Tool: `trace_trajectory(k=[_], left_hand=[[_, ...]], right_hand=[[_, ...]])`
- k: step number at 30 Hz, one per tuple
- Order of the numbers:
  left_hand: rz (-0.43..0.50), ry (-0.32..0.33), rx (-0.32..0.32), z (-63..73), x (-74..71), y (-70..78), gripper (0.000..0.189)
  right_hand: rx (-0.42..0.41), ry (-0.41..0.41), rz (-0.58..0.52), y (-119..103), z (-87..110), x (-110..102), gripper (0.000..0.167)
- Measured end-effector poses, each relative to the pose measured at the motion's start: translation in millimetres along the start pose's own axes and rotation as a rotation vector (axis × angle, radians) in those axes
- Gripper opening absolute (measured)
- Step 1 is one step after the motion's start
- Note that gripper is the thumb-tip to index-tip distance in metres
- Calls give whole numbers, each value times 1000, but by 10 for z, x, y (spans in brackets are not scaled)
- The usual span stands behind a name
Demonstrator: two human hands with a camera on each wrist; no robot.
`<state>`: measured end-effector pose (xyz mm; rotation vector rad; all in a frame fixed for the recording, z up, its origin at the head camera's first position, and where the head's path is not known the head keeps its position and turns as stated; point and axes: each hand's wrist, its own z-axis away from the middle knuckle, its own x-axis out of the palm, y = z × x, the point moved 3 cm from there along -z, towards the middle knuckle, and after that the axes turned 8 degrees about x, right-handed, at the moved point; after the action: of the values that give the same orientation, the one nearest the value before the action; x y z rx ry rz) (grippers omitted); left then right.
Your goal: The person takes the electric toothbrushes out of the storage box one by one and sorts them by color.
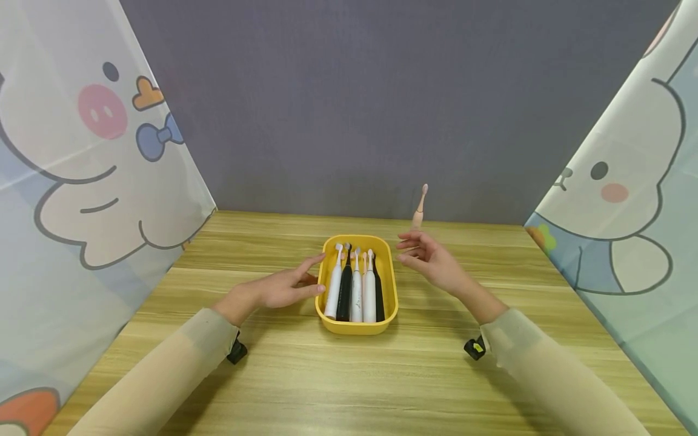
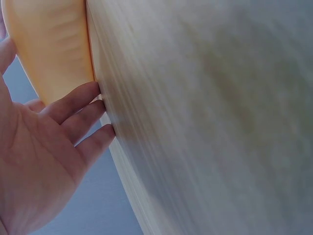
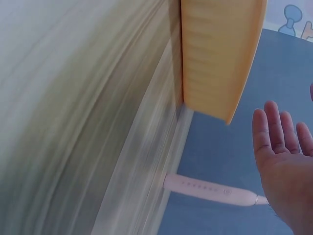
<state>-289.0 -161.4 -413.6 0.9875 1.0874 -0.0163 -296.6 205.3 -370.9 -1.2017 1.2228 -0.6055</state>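
Note:
A yellow tray (image 1: 388, 275) sits mid-table and holds several electric toothbrushes (image 1: 355, 287), white and black, lying side by side. My left hand (image 1: 291, 286) rests flat on the table with straight fingers (image 2: 80, 100) touching the tray's left wall (image 2: 54, 44). My right hand (image 1: 428, 255) hovers open just right of the tray, fingers spread, holding nothing. A pink toothbrush (image 1: 419, 209) stands upright on the table just behind that hand; in the right wrist view the pink toothbrush (image 3: 210, 188) shows beside my open right hand (image 3: 281, 152) and the tray (image 3: 217, 54).
The wooden table (image 1: 354, 375) is boxed in by a grey back wall (image 1: 354, 103) and cartoon-printed curtains on the left (image 1: 82, 151) and right (image 1: 627, 181). Black wrist camera mounts (image 1: 474, 348) hang under both sleeves.

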Motion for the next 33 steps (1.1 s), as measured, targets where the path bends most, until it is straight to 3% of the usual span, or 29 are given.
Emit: trace_trajectory(k=[25,33], left_hand=[[-8,2,-5,3,7,-16,93],[6,2,-2,8,5,-5,93]], right_hand=[[33,-78,92,-130,-336,514,56],[36,-83,168,-108,-474,653,58]])
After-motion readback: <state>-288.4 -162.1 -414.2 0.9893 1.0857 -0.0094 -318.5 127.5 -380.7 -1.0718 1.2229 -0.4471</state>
